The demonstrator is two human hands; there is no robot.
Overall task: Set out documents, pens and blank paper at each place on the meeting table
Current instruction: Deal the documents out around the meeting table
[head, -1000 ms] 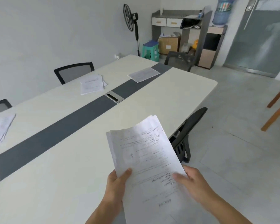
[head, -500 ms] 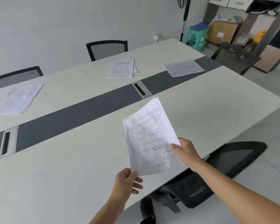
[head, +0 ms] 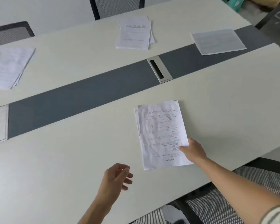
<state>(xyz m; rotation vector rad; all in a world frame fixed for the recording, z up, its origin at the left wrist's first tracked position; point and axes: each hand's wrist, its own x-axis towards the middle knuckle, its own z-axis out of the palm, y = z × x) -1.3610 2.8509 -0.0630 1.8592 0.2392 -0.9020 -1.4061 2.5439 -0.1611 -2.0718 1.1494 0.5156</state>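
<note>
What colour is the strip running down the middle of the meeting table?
Dark grey strip, on the cream meeting table; head view.

On bench (head: 55, 159), near side: document stack (head: 161, 135). Far side: three paper stacks, left (head: 7, 67), middle (head: 134, 33), right (head: 218, 41).

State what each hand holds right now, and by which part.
The right hand rests on the document stack at its near right edge, flat on the table; whether it grips it cannot be told. The left hand holds nothing.
</note>
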